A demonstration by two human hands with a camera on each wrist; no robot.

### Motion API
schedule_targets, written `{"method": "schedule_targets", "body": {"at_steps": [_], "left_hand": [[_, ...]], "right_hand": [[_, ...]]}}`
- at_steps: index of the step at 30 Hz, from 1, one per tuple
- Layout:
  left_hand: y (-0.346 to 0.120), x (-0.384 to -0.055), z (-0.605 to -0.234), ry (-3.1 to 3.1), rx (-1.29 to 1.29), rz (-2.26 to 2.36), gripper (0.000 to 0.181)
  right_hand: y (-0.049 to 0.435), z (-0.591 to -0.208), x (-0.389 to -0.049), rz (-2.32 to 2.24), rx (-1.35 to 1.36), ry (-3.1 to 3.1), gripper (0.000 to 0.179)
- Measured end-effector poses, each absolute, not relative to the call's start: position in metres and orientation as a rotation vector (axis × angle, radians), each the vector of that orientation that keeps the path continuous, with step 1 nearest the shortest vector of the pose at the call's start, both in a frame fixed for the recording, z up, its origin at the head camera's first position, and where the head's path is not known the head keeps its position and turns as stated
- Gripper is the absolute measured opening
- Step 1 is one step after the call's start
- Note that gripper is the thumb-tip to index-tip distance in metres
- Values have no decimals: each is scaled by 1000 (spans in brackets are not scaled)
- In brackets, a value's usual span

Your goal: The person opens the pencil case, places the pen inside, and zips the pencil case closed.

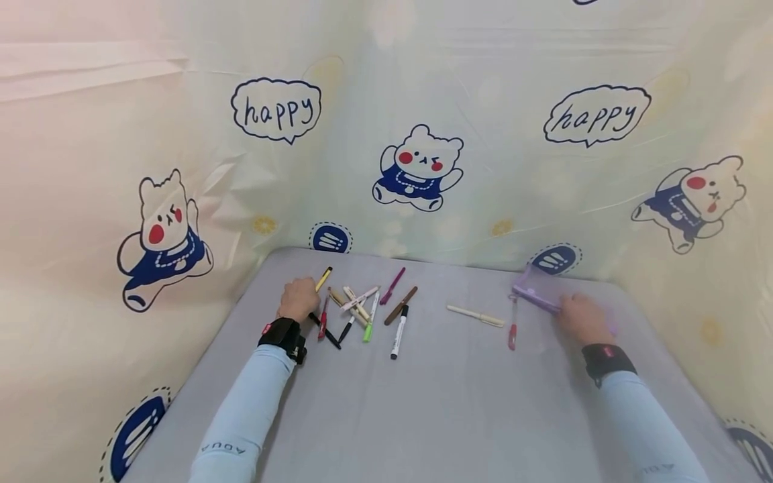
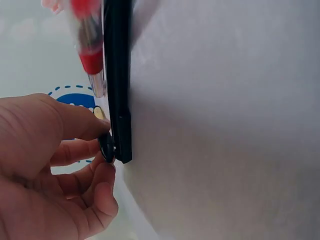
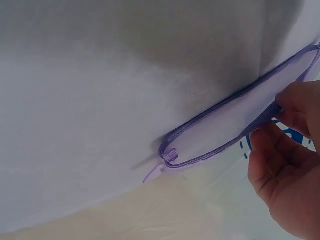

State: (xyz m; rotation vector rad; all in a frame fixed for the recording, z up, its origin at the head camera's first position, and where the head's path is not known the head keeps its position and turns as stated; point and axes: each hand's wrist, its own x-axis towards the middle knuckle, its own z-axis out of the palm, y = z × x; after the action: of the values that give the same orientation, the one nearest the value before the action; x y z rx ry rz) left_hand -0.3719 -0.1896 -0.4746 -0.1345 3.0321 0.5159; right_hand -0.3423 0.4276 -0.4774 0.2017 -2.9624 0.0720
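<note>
At the left of the pen pile in the head view, my left hand (image 1: 297,300) pinches a yellow marker (image 1: 323,278) with black ends between thumb and fingers. A black pen (image 2: 120,75) and a red-and-clear pen (image 2: 91,62) lie right beside those fingertips in the left wrist view. At the right of the table, my right hand (image 1: 582,318) grips the edge of a see-through purple zip pouch (image 1: 536,290). Its zipper mouth (image 3: 200,120) gapes in the right wrist view, with thumb and fingers pinching one side of it.
Several pens and markers lie loosely in the left middle, including a white marker (image 1: 399,333), a brown pen (image 1: 401,306) and a purple pen (image 1: 393,286). A cream pen (image 1: 475,315) and a red pen (image 1: 512,335) lie nearer the pouch. A printed curtain (image 1: 423,228) borders the table.
</note>
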Motion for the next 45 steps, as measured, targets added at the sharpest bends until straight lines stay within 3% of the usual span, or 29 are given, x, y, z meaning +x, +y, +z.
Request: {"method": "schedule_targets", "body": {"at_steps": [14,20,29,45], "left_hand": [[-193,-374,-465,2926,-189,665,14],[-192,-377,-455,2867,-124,815,29],[-189,-370,-447,2769,-79,980,29],[-159,-354,-446,2539,-5,1342,34]], "right_hand": [[438,-464,-350,23,250,-2996,14],[440,-451,-352,251,198,-3087,13],[438,-438,-338,514,330,-3023,17],[421,-427,-312,612,310,-3039,22]]}}
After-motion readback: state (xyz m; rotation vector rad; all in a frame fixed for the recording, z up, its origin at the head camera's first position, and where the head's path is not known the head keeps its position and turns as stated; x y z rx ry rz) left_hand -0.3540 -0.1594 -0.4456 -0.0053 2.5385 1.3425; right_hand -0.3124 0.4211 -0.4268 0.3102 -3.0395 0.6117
